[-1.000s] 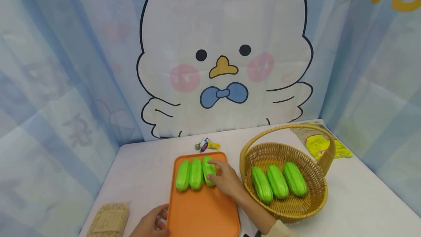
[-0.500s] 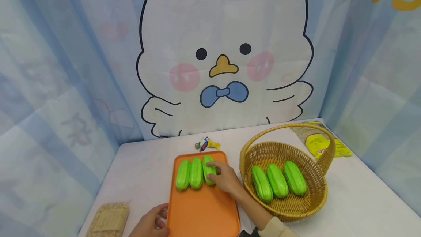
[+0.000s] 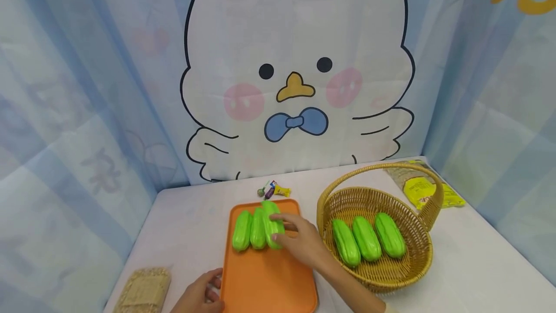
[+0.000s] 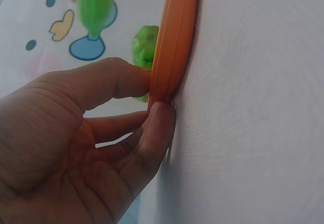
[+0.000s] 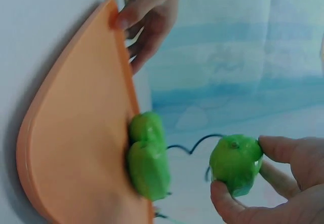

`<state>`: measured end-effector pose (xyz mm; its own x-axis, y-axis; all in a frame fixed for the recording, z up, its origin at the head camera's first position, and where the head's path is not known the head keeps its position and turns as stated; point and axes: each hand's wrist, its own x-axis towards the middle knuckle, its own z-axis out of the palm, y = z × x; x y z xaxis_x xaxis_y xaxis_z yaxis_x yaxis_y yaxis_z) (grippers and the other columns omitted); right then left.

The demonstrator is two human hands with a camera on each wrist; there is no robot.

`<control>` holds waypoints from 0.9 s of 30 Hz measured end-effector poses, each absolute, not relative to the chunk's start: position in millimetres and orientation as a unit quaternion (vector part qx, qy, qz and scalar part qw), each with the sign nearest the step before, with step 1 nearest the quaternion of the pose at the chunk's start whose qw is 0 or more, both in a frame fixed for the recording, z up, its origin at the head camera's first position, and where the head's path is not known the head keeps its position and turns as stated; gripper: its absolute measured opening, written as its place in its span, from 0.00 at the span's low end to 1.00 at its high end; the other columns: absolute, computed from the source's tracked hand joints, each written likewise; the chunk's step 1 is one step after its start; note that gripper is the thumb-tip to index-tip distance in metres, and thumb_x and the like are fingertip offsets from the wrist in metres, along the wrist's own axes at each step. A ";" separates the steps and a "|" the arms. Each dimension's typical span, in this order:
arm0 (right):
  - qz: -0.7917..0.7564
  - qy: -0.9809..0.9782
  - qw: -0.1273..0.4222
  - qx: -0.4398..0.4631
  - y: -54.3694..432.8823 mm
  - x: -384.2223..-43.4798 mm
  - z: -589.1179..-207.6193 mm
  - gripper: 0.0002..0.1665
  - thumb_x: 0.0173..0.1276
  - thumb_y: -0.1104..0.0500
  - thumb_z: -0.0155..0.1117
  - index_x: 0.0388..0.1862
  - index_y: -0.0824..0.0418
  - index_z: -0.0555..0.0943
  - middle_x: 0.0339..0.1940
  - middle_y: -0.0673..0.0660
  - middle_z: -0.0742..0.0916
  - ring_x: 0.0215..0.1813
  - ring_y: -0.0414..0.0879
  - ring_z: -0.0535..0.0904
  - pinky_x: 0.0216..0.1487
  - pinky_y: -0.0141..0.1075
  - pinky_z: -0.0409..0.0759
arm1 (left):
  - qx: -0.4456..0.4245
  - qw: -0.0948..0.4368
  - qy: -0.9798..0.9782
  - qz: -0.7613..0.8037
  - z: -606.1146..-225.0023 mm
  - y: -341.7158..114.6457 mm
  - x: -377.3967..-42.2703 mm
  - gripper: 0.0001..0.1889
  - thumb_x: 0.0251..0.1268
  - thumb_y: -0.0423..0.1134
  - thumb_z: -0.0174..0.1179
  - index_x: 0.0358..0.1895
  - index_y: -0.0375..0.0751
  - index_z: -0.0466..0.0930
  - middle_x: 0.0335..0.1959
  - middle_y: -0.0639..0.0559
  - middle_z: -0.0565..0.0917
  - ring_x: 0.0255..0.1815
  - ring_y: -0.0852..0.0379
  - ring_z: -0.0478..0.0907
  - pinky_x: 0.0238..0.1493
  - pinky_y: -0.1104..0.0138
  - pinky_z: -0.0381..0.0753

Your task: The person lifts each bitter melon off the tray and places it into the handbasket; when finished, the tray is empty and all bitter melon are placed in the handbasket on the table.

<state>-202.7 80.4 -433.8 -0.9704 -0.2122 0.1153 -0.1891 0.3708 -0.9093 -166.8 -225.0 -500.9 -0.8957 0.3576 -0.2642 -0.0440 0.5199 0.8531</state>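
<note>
My right hand pinches a plump green toy cucumber between thumb and fingers. In the right wrist view this held cucumber hangs in the air, apart from the orange tray. Two more green cucumbers lie side by side at the far end of the tray. At the tray's left edge is my left hand; in the left wrist view its thumb and fingers grip the rim.
Right of the tray stands a wicker basket with a tall handle, holding three green cucumbers. A yellow-labelled bag lies behind it. Small wrapped items sit beyond the tray, and a beige packet lies at front left.
The rightmost cucumber has come up off the tray in my right hand and shifted slightly left. My left hand stays at the tray's edge.
</note>
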 end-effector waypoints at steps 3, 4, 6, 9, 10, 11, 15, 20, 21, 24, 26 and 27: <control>-0.559 0.815 0.024 -0.152 92.6 -180.5 -415.6 0.23 0.67 0.47 0.68 0.61 0.39 0.79 0.65 0.48 0.77 0.65 0.57 0.73 0.56 0.53 0.76 | 0.095 0.208 0.845 0.484 -501.5 -224.1 -167.5 0.37 0.55 0.31 0.66 0.65 0.16 0.61 0.43 0.48 0.75 0.37 0.52 0.76 0.36 0.63 0.77; -0.565 0.809 0.031 -0.159 97.8 -172.9 -410.0 0.23 0.67 0.47 0.68 0.61 0.39 0.79 0.64 0.48 0.77 0.65 0.57 0.73 0.57 0.51 0.76 | 0.095 0.208 0.845 0.484 -501.8 -224.0 -167.6 0.37 0.55 0.31 0.66 0.65 0.16 0.61 0.44 0.48 0.75 0.37 0.52 0.76 0.36 0.63 0.77; -0.579 0.796 0.044 -0.171 108.6 -158.6 -399.9 0.23 0.67 0.48 0.68 0.61 0.41 0.79 0.64 0.49 0.77 0.65 0.54 0.73 0.57 0.44 0.76 | 0.095 0.208 0.844 0.485 -502.4 -223.6 -167.9 0.37 0.55 0.31 0.66 0.65 0.16 0.61 0.44 0.48 0.75 0.38 0.52 0.76 0.36 0.63 0.77; -0.592 0.784 0.057 -0.176 126.2 -139.1 -387.4 0.23 0.66 0.50 0.69 0.61 0.45 0.80 0.65 0.53 0.76 0.64 0.54 0.73 0.56 0.37 0.77 | 0.097 0.202 0.848 0.481 -503.3 -224.0 -167.7 0.37 0.54 0.31 0.66 0.65 0.16 0.61 0.44 0.48 0.75 0.37 0.52 0.76 0.36 0.64 0.77; -0.594 0.782 0.059 -0.178 132.0 -133.7 -384.1 0.24 0.66 0.51 0.69 0.61 0.46 0.80 0.66 0.54 0.76 0.65 0.55 0.72 0.57 0.36 0.76 | 0.097 0.201 0.848 0.481 -503.5 -224.1 -167.6 0.37 0.54 0.30 0.66 0.65 0.16 0.61 0.43 0.48 0.75 0.37 0.52 0.76 0.35 0.65 0.77; -0.595 0.782 0.063 -0.173 137.9 -128.4 -380.4 0.24 0.66 0.51 0.69 0.61 0.46 0.80 0.67 0.54 0.75 0.66 0.55 0.71 0.57 0.35 0.75 | 0.097 0.199 0.849 0.479 -503.8 -224.1 -167.5 0.36 0.54 0.30 0.66 0.65 0.16 0.61 0.43 0.48 0.75 0.37 0.52 0.76 0.35 0.65 0.77; -0.582 0.796 0.086 -0.142 162.2 -110.0 -368.3 0.25 0.65 0.49 0.70 0.61 0.43 0.80 0.70 0.54 0.72 0.72 0.58 0.63 0.59 0.37 0.74 | 0.082 0.202 0.852 0.475 -504.6 -222.5 -167.9 0.36 0.52 0.30 0.66 0.64 0.16 0.62 0.43 0.49 0.76 0.37 0.53 0.77 0.36 0.63 0.78; -0.545 0.824 0.079 -0.133 194.4 -95.4 -361.4 0.25 0.66 0.49 0.68 0.62 0.41 0.79 0.70 0.54 0.73 0.71 0.54 0.65 0.55 0.35 0.77 | 0.059 0.213 0.857 0.466 -504.2 -218.9 -168.6 0.36 0.52 0.30 0.65 0.64 0.18 0.63 0.42 0.49 0.76 0.37 0.54 0.77 0.38 0.60 0.79; -0.540 0.828 0.071 -0.133 200.3 -93.9 -361.3 0.25 0.66 0.49 0.68 0.63 0.41 0.79 0.70 0.54 0.73 0.71 0.54 0.64 0.54 0.34 0.77 | 0.059 0.213 0.857 0.466 -503.9 -218.9 -168.5 0.36 0.52 0.30 0.65 0.64 0.18 0.63 0.42 0.49 0.76 0.37 0.54 0.77 0.38 0.60 0.79; -0.527 0.840 0.045 -0.123 216.5 -93.9 -363.7 0.25 0.66 0.50 0.68 0.63 0.41 0.78 0.70 0.54 0.72 0.74 0.55 0.58 0.54 0.33 0.77 | 0.064 0.210 0.856 0.467 -502.5 -220.1 -168.1 0.36 0.52 0.30 0.65 0.64 0.17 0.63 0.42 0.49 0.76 0.37 0.53 0.77 0.38 0.60 0.79; -0.515 0.849 0.023 -0.117 225.0 -97.4 -367.0 0.25 0.66 0.49 0.69 0.62 0.41 0.78 0.70 0.53 0.73 0.74 0.57 0.56 0.53 0.33 0.78 | 0.066 0.210 0.855 0.470 -501.5 -220.9 -168.1 0.36 0.52 0.30 0.65 0.65 0.17 0.62 0.42 0.49 0.76 0.37 0.53 0.76 0.37 0.60 0.79; -0.512 0.851 0.012 -0.116 228.6 -100.6 -369.3 0.25 0.65 0.49 0.69 0.62 0.41 0.79 0.69 0.54 0.74 0.73 0.59 0.59 0.52 0.33 0.78 | 0.067 0.209 0.854 0.472 -501.2 -221.4 -168.2 0.36 0.52 0.30 0.65 0.65 0.17 0.62 0.43 0.49 0.75 0.37 0.53 0.76 0.37 0.60 0.78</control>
<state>-100.6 228.6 -369.3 -0.9728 -0.2096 0.0988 -0.1856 0.4498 -0.8736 -168.2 -221.4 -501.2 -0.9035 0.3115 -0.2945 -0.0834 0.5462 0.8335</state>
